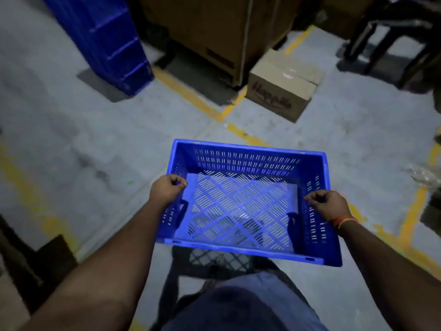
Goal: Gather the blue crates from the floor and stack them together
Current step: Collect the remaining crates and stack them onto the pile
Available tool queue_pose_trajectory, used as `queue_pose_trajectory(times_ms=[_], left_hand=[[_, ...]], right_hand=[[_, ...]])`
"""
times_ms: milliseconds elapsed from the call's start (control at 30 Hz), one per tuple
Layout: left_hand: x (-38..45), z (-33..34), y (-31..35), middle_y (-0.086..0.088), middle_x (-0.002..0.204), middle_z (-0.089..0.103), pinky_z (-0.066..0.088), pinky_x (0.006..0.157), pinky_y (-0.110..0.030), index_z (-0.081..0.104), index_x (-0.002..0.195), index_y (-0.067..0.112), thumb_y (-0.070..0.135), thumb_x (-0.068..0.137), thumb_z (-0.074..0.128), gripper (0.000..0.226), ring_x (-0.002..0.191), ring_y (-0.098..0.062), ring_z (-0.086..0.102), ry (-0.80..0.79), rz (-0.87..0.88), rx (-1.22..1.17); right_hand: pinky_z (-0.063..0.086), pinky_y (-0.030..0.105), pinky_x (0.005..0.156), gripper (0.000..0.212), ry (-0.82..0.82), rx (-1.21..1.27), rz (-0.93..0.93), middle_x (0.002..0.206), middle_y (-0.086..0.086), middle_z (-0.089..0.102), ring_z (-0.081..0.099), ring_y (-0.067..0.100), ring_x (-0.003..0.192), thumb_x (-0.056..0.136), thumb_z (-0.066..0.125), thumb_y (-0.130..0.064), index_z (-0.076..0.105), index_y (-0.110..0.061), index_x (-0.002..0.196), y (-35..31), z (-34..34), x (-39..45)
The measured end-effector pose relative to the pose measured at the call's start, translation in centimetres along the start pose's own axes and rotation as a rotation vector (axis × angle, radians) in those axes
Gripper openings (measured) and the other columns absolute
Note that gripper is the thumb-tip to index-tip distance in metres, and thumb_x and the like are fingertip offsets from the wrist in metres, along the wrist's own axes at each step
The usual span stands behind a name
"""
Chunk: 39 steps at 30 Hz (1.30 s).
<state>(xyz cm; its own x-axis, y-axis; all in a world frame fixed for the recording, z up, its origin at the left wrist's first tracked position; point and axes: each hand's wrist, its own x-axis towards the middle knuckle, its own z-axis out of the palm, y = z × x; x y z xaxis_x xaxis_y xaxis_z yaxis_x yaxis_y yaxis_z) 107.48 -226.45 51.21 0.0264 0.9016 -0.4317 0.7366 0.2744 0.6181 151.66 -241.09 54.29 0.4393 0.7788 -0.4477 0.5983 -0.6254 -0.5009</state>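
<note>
An empty blue crate [245, 161] with slotted walls and a lattice floor hangs above the grey floor in front of me. My left hand [165, 188] is closed over its left rim. My right hand [328, 204], with an orange band at the wrist, is closed over its right rim. The crate is level and its open top faces me. At the far left stands a tall stack of blue crates [105, 39], leaning in this wide view, about two crate lengths beyond the one I hold.
Large cardboard cartons [214, 32] stand behind a yellow floor line [191, 94]. A small brown box [281, 87] sits beside them. Dark chair legs [391, 44] are at the far right, a dark object [35, 263] at the near left, clear plastic wrap [427, 176] at the right edge.
</note>
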Motion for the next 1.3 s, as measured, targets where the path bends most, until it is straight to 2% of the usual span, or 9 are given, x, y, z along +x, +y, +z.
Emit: queue_pose_trajectory(times_ms=[67, 233, 367, 667, 733, 867, 1033, 1167, 1300], left_hand=[[1.6, -3.3, -1.6, -0.003, 0.080, 0.073, 0.047, 0.074, -0.028, 0.071, 0.076, 0.026, 0.031, 0.085, 0.071, 0.010, 0.079, -0.021, 0.067, 0.066, -0.041, -0.027], [5.9, -10.2, -6.2, -0.004, 0.074, 0.073, 0.049, 0.069, -0.029, 0.071, 0.070, 0.028, 0.031, 0.082, 0.072, 0.013, 0.069, -0.020, 0.065, 0.194, -0.166, -0.122], [9.1, -15.5, -9.2, -0.003, 0.075, 0.074, 0.049, 0.073, -0.031, 0.072, 0.070, 0.026, 0.029, 0.082, 0.073, 0.013, 0.071, -0.018, 0.066, 0.292, -0.279, -0.179], [13.5, -29.0, -18.1, 0.002, 0.074, 0.075, 0.050, 0.073, -0.030, 0.074, 0.074, 0.026, 0.041, 0.074, 0.072, 0.015, 0.065, -0.010, 0.061, 0.542, -0.466, -0.362], [15.2, -32.2, -20.2, 0.000, 0.070, 0.074, 0.046, 0.068, -0.029, 0.073, 0.073, 0.021, 0.033, 0.079, 0.074, 0.013, 0.057, -0.008, 0.057, 0.567, -0.499, -0.382], [19.8, -38.7, -24.9, 0.012, 0.044, 0.058, 0.036, 0.057, -0.025, 0.072, 0.075, 0.015, 0.017, 0.086, 0.072, 0.011, 0.039, 0.003, 0.042, 0.587, -0.510, -0.443], [25.6, -49.4, -29.6, 0.002, 0.058, 0.063, 0.037, 0.052, -0.022, 0.075, 0.078, 0.015, 0.022, 0.084, 0.072, 0.009, 0.044, -0.004, 0.045, 0.610, -0.520, -0.379], [30.8, -58.7, -31.5, 0.002, 0.069, 0.067, 0.039, 0.061, -0.023, 0.075, 0.080, 0.018, 0.021, 0.085, 0.070, 0.007, 0.056, -0.006, 0.054, 0.584, -0.467, -0.281], [37.2, -67.5, -33.9, 0.004, 0.072, 0.073, 0.046, 0.065, -0.027, 0.074, 0.072, 0.023, 0.032, 0.078, 0.070, 0.011, 0.063, -0.015, 0.061, 0.570, -0.448, -0.269]], right_hand=[[0.047, 0.030, 0.069, 0.021, -0.025, -0.020, -0.059, 0.081, 0.008, 0.074, 0.069, 0.026, 0.079, 0.079, 0.069, -0.006, 0.073, -0.027, 0.080, -5.1, 0.9, 2.8], [0.053, 0.032, 0.080, 0.018, -0.108, -0.056, -0.190, 0.080, 0.002, 0.075, 0.069, 0.020, 0.079, 0.078, 0.070, -0.012, 0.071, -0.029, 0.072, -16.6, 4.9, 10.7], [0.052, 0.031, 0.075, 0.017, -0.207, -0.096, -0.306, 0.071, 0.003, 0.073, 0.068, 0.019, 0.074, 0.078, 0.072, -0.014, 0.070, -0.026, 0.066, -26.3, 9.1, 17.4], [0.052, 0.030, 0.074, 0.004, -0.400, -0.243, -0.636, 0.074, -0.002, 0.074, 0.069, 0.015, 0.075, 0.079, 0.073, -0.021, 0.073, -0.023, 0.075, -51.9, 20.0, 26.1], [0.049, 0.027, 0.072, 0.003, -0.414, -0.271, -0.692, 0.076, 0.000, 0.074, 0.068, 0.015, 0.074, 0.080, 0.073, -0.021, 0.074, -0.021, 0.077, -57.3, 23.1, 27.3], [0.044, 0.025, 0.065, 0.009, -0.422, -0.280, -0.714, 0.068, 0.001, 0.071, 0.062, 0.012, 0.059, 0.081, 0.072, -0.023, 0.072, -0.022, 0.072, -67.1, 29.2, 28.5], [0.046, 0.026, 0.066, 0.008, -0.417, -0.250, -0.681, 0.066, -0.004, 0.070, 0.057, 0.009, 0.057, 0.080, 0.072, -0.022, 0.072, -0.020, 0.072, -77.6, 34.8, 28.7], [0.045, 0.031, 0.058, 0.017, -0.404, -0.180, -0.674, 0.049, -0.004, 0.055, 0.045, 0.008, 0.045, 0.079, 0.070, -0.034, 0.066, -0.018, 0.073, -84.9, 38.5, 30.1], [0.042, 0.029, 0.059, 0.012, -0.383, -0.122, -0.635, 0.048, -0.009, 0.056, 0.043, 0.001, 0.042, 0.079, 0.071, -0.029, 0.067, -0.022, 0.070, -92.3, 41.1, 31.8]])
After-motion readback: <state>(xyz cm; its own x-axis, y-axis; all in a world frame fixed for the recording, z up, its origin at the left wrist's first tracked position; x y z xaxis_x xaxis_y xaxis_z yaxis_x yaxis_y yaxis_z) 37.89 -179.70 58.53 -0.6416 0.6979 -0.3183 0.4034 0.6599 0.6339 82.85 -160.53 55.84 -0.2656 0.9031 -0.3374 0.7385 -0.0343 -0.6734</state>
